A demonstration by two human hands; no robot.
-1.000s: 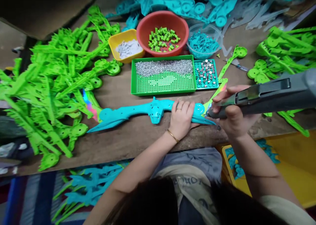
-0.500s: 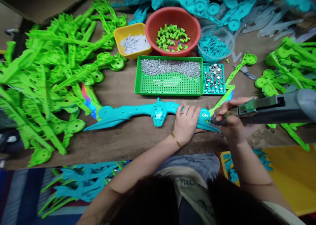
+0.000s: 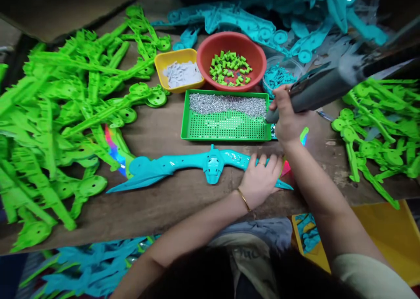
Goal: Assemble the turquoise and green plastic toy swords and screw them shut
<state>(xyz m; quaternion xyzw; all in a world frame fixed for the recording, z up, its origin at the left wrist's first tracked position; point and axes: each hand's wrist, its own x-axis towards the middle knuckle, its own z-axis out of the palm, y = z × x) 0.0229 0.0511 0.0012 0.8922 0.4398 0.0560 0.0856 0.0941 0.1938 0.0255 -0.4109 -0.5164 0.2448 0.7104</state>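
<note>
The teal bow-shaped part (image 3: 187, 161) lies lengthwise along the front edge of the tabletop (image 3: 157, 213), around the middle. The left hand (image 3: 262, 181) is clamped on its right wing, fingers bent over the upper face. The right hand (image 3: 290, 119) is closed around a grey handheld tool (image 3: 324, 89), raised clear of the teal part. The tool's tip appears over the right edge of the green tray (image 3: 226, 128); contact cannot be confirmed. Silver screws (image 3: 226, 104) fill the rear half of that tray.

Behind it, toward the rear edge, stand a yellow container (image 3: 160, 69) of whitish pieces, a red bowl (image 3: 205, 56) of green pieces and a clear bowl (image 3: 297, 65), partly hidden by the right hand and tool. Green plastic parts (image 3: 65, 93) are heaped along the left edge; further green parts (image 3: 377, 145) lie at the right edge.
</note>
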